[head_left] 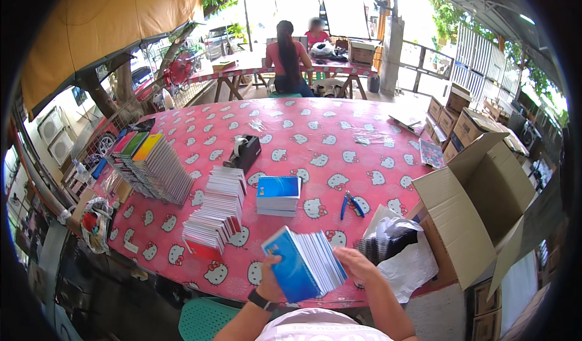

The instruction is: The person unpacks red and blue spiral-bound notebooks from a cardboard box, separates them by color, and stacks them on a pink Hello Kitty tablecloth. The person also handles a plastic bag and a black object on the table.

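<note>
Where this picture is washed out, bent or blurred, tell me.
Head view: daylight beyond the far table is blown out to white; head view: the near table bows at its edges and the corners are black; head view: the farther seated person's head is blurred, the held blue notebooks fairly crisp.

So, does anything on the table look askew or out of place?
The red notebook row runs crooked, unlike the squarer blue stack to its right. Also, white wrapping lies crumpled beside the box.

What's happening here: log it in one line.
left hand: gripping blue notebooks; right hand: on their right side; table: another blue stack, cutters, tape dispenser; right: open carton
</note>
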### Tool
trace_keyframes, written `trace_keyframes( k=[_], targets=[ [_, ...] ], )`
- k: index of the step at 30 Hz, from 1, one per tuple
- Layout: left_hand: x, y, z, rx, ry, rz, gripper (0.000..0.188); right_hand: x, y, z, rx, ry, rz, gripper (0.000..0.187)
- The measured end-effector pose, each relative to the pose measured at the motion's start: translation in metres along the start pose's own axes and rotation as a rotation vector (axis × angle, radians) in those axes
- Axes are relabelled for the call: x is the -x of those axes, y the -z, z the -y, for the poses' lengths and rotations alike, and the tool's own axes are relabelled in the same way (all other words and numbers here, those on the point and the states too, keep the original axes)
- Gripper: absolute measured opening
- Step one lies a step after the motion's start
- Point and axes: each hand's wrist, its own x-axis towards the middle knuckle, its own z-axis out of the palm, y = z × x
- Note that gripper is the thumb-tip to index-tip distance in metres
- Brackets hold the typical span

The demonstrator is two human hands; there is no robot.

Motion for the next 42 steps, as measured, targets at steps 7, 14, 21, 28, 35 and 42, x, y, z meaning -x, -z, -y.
trace_keyframes(
  k=[7,14,21,28,35,42],
  targets=[
    [0.021,0.029,-0.008,0.092,0.205,-0.086,0.060,-0.005,-0.029,-0.037,0.097,-0.067,0.014,0.034],
    [0.025,0.070,0.005,0.029,0.062,-0.143,0.069,0.000,-0.031,-0.047,0.046,0.085,-0.111,0.029],
    [0.010,0.104,0.008,0.164,-0.035,-0.107,0.082,0.000,-0.033,0.007,0.073,0.330,-0.313,0.021],
    [0.004,0.072,-0.005,0.656,0.138,0.078,0.076,-0.001,-0.026,-0.004,0.300,0.434,-0.399,0.026],
    [0.019,0.058,-0.017,0.150,-0.290,-0.280,0.068,-0.016,-0.024,-0.008,0.853,0.189,-0.228,0.028],
    [0.027,0.065,-0.017,0.167,-0.271,-0.356,0.062,-0.005,0.005,-0.050,1.559,0.300,-0.507,0.034]
  ],
)
